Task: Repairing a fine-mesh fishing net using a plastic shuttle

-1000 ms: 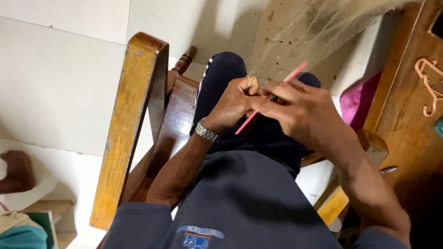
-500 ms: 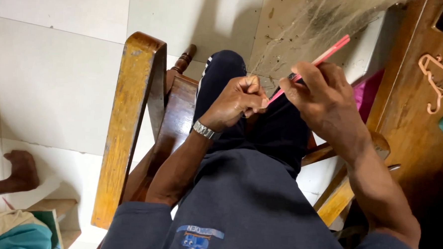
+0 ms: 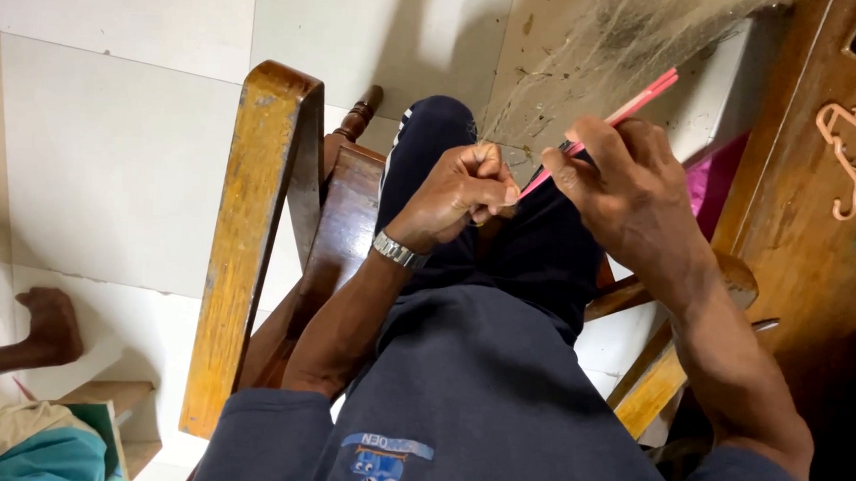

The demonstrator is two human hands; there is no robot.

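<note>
Right hand [image 3: 632, 187] pinches pink stick [image 3: 614, 119] near its lower end, fingers closed on it. Stick long axis slants from left hand up and away toward wooden cabinet [image 3: 814, 219]. Left hand [image 3: 464, 194] fisted at stick's lower tip; contents hidden. Fine pale fibres [image 3: 629, 38] fan beyond stick.

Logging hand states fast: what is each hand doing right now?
Left hand: closed in a fist, pinching thin pale fibres.
Right hand: closed on a slim pink stick.
</note>
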